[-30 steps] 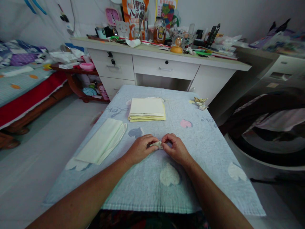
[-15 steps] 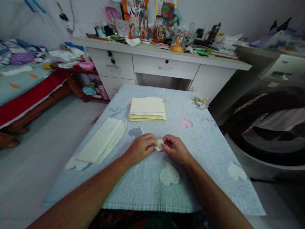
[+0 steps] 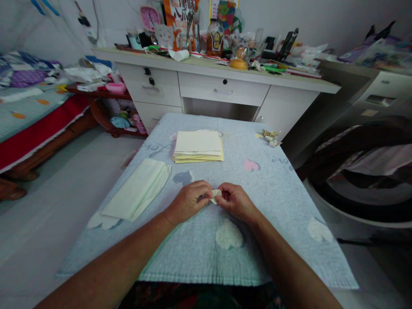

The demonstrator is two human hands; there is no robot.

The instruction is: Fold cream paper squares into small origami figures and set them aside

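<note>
Between my two hands is a small folded piece of pale paper (image 3: 215, 196), held just above or on the cloth-covered table (image 3: 273, 193). My left hand (image 3: 193, 198) pinches its left side, and my right hand (image 3: 236, 199) pinches the right side with thumb and fingers. Parts of the paper are hidden by the fingertips. Beyond the hands lies a stack of cream and yellow paper sheets (image 3: 198, 143). Left of my left hand rests a pale green folded sheaf of paper (image 3: 138, 189). At the far right corner sit small folded paper pieces (image 3: 272, 137), one of them patterned.
A white desk (image 3: 222, 88) stands behind the table, crowded with a jar (image 3: 215, 38), a pink clock (image 3: 149, 18) and other items. To the right is a front-loading washing machine (image 3: 370, 103). A bed (image 3: 35, 111) and a low wooden stand (image 3: 96, 96) are at the left.
My right hand has shifted very slightly left, its thumb now covering more of the small paper. The paper's visible outline looks narrower. The stacks have stayed in place.
</note>
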